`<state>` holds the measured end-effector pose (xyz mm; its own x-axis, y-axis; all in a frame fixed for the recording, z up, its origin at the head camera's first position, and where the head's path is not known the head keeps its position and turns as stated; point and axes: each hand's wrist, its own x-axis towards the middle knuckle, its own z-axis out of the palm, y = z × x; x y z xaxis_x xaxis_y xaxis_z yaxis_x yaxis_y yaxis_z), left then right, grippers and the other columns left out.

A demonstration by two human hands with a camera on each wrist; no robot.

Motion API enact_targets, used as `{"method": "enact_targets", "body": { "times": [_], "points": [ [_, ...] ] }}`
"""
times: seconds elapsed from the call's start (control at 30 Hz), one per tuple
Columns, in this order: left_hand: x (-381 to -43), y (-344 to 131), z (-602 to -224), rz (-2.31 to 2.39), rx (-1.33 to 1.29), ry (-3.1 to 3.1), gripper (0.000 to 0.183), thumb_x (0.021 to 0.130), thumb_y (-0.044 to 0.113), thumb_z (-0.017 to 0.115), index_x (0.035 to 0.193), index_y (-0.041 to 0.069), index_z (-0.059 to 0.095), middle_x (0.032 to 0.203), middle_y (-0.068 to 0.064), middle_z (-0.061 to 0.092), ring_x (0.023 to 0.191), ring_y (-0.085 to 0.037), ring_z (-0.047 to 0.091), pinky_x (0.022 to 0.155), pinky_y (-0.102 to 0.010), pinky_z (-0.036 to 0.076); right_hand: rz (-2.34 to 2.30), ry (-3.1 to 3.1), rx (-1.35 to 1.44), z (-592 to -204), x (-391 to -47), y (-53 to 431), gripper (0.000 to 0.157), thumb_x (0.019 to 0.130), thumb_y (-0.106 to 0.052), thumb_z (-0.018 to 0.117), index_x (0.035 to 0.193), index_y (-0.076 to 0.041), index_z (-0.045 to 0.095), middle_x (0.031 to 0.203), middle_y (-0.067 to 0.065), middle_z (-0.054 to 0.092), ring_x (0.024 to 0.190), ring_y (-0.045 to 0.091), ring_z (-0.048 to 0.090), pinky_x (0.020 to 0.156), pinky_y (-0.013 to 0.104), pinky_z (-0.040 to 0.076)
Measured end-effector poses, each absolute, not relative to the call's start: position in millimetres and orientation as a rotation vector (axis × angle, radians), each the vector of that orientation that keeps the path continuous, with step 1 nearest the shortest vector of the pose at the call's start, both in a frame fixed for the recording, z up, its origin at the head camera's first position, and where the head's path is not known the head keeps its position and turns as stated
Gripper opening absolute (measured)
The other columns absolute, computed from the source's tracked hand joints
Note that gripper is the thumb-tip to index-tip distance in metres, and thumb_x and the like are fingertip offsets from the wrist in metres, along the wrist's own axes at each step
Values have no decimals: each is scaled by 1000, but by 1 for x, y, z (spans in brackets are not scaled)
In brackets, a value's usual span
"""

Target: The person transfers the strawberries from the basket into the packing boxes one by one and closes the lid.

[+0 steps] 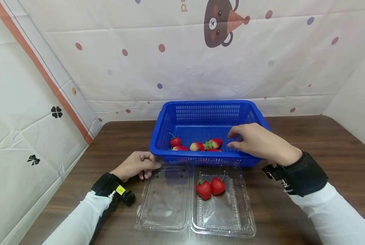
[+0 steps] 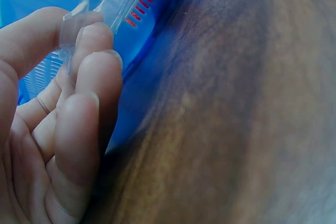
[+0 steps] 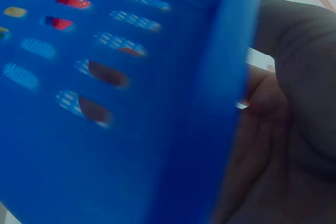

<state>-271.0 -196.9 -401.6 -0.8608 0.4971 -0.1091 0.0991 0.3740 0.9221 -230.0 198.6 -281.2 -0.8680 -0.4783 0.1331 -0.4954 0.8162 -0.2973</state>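
A clear plastic clamshell box (image 1: 220, 219) lies unfolded, its lid (image 1: 167, 200) to the left. Two red strawberries (image 1: 203, 190) sit side by side in the right half. My left hand (image 1: 137, 166) pinches the lid's far left corner between thumb and fingers; the left wrist view shows the clear plastic edge (image 2: 76, 30) there. Over the right part of a blue basket (image 1: 158, 134) hovers my right hand (image 1: 257, 141), fingers bent and apart, with nothing seen between them. Several strawberries (image 1: 197, 146) lie near the basket's front wall, left of that hand. In the right wrist view, the basket wall (image 3: 131, 156) hides the fingertips.
The basket stands directly behind the clamshell on a brown wooden table (image 1: 118, 136). White printed cloth (image 1: 133, 75) hangs behind the table and at both sides. A black strap with a small device (image 1: 121, 194) circles each wrist.
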Motion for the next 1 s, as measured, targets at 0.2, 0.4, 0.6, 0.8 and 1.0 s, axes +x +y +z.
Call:
{"method": "enact_targets", "body": {
  "times": [0.2, 0.4, 0.6, 0.8, 1.0],
  "points": [
    [-272, -196, -402, 1489, 528, 2263, 31, 89, 32, 69, 85, 4, 57, 62, -8, 62, 53, -24, 59, 45, -24, 51, 499, -3010, 778, -287, -237, 202, 26, 88, -25, 70, 106, -6, 69, 100, 11, 71, 91, 25, 65, 81, 52, 56],
    [-272, -197, -403, 1497, 525, 2253, 30, 89, 31, 70, 85, 4, 56, 61, -7, 61, 51, -22, 58, 44, -23, 51, 507, -3042, 777, -292, -246, 207, 23, 86, -21, 72, 103, -6, 69, 97, 11, 71, 84, 21, 64, 79, 51, 57],
    [-271, -197, -402, 1506, 504, 2257, 31, 87, 32, 71, 84, 5, 56, 61, -7, 61, 51, -19, 57, 44, -23, 51, 542, -3128, 766, -299, -258, 209, 23, 86, -21, 72, 102, -5, 69, 91, 7, 70, 81, 18, 62, 79, 49, 56],
    [-271, -197, -402, 1507, 492, 2256, 32, 87, 32, 71, 84, 5, 56, 61, -7, 61, 51, -19, 57, 44, -23, 51, 552, -3208, 762, -303, -265, 210, 21, 88, -23, 71, 101, -7, 70, 91, 5, 69, 81, 17, 61, 81, 48, 55],
    [-272, -196, -403, 1514, 503, 2253, 31, 87, 32, 71, 85, 4, 56, 61, -7, 61, 51, -20, 57, 44, -23, 51, 572, -3221, 776, -304, -267, 211, 19, 88, -23, 70, 100, -8, 70, 91, 4, 69, 81, 17, 61, 83, 49, 54]
  ]
}}
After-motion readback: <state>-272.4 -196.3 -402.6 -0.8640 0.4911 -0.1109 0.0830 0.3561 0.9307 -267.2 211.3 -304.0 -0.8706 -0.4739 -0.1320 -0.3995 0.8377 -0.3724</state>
